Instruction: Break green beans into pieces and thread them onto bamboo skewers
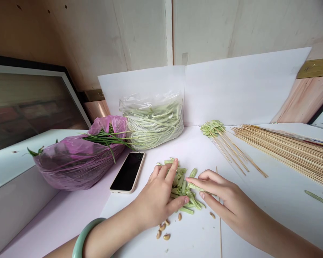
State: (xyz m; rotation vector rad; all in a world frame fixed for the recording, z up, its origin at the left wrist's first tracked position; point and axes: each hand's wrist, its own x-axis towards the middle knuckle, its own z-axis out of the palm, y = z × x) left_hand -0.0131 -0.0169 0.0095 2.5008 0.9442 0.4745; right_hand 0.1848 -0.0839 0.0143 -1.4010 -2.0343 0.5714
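- Pale-green, slender cut bean pieces (pixel 183 186) lie heaped near five o'clock.
- Left hand (pixel 155 196) spreads over them; right hand (pixel 227 195) pinches one bean piece (pixel 197 187).
- White worktop (pixel 195 238); pale, stained wall (pixel 142 34) at twelve o'clock.

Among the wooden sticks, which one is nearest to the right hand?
The single stick partly covered by the right hand; the others lie farther away, in the large bundle or the group tipped with bean pieces.

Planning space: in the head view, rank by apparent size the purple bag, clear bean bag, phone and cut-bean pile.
1. Purple bag
2. Clear bean bag
Unranked: phone and cut-bean pile; left hand hides part of the pile.
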